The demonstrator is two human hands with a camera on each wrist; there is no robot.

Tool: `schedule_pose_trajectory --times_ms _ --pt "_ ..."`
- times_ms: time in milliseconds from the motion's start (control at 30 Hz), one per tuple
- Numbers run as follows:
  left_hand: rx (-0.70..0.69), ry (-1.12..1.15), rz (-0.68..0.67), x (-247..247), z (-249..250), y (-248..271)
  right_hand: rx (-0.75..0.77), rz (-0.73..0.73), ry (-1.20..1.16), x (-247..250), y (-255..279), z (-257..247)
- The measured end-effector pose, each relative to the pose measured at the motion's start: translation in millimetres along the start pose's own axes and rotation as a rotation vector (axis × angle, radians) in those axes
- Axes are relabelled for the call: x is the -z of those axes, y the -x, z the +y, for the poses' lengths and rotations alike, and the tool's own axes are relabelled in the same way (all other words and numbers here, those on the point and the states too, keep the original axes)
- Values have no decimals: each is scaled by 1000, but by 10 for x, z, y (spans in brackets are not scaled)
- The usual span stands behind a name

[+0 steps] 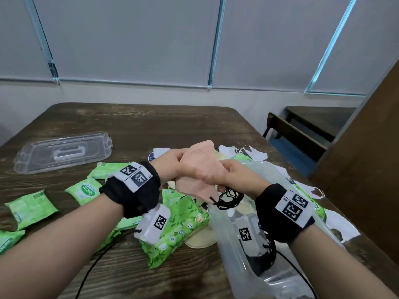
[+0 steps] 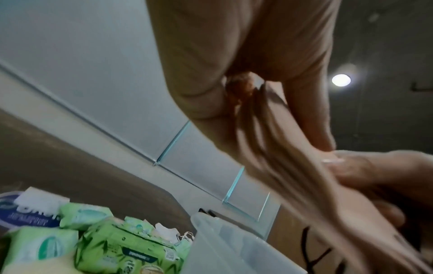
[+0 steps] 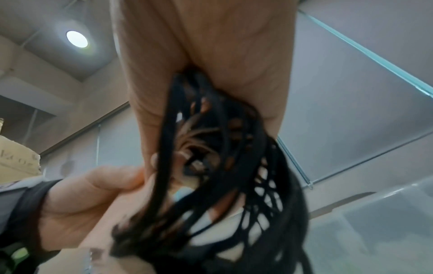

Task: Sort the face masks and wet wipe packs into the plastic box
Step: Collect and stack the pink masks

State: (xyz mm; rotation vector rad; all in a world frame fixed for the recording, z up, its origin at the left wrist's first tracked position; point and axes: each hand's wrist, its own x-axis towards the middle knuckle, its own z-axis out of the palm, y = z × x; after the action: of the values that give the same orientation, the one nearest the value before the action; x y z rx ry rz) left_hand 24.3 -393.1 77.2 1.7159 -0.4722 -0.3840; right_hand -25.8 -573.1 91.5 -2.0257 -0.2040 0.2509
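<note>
clear lid (image 1: 62, 152) lies flat at the far left of the wooden table (image 1: 133, 124). green wet wipe packs (image 1: 32, 209) are scattered across the left and centre, one large pack (image 1: 174, 229) just beside the box. left hand (image 1: 170, 167) grips the upper edge of a stack of peach face masks (image 1: 199, 171), held above the table. right hand (image 1: 234, 176) pinches the stack's lower end, black ear loops (image 1: 228, 198) dangling below it over the plastic box (image 1: 241, 255). white masks (image 1: 254, 152) lie behind and to the right of the box
</note>
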Motion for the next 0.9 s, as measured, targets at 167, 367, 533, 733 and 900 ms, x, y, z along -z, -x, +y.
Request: schedule_pose_trajectory --times_ms 167,367,533,733,900 --pt "48 63 82 -117 -113 -143 -115 19 -6 265 164 228" --pt "93 121 128 -316 -167 -214 -231 41 -144 527 328 499" --pt "108 71 89 -525 -135 -263 -301 3 19 718 428 565" --pt "21 -120 -9 -914 -51 -316 -36 24 83 732 441 557" --pt "10 -133 -63 -1099 -84 -348 -128 -56 97 704 460 751"
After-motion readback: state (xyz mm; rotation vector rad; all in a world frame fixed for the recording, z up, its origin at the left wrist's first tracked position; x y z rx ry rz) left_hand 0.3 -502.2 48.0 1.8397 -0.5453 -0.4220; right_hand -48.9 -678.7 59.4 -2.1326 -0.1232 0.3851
